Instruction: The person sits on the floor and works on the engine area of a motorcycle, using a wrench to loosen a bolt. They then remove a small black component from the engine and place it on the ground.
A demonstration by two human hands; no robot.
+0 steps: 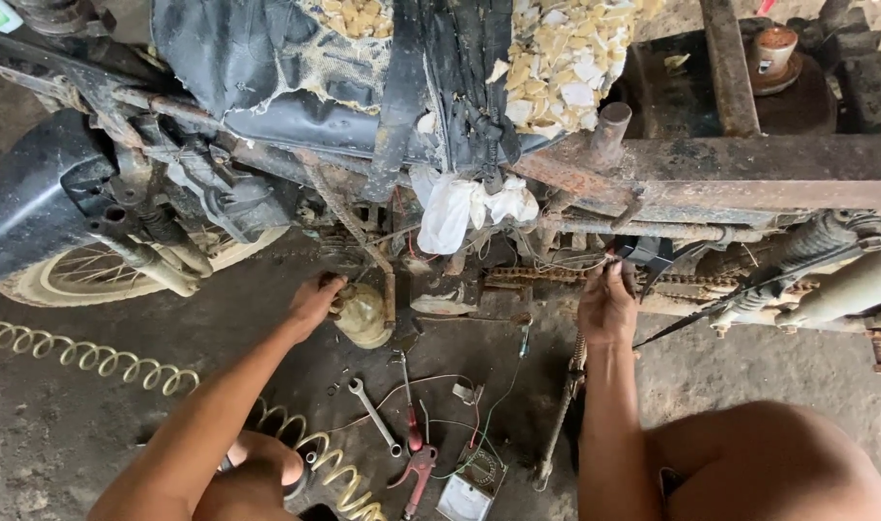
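Left hand (313, 301) is gripping the dull rounded metal engine cover (363, 315) at 9 o'clock, steadying it. Right hand (607, 304), fingers pinching thin wires by the small black plastic connector block (645, 253) at 1 o'clock, beneath the rusty steel frame rail (749, 178).

Both bare arms stretch forward and away from the body. The left hand (315, 301) reaches out with fingers curled, knuckles up. The right hand (607, 307) is raised higher, wrist straight, fingertips pinched together. Bare knees show below both arms.

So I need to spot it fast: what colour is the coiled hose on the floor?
Pale yellow coiled hose, clearest in the head view.
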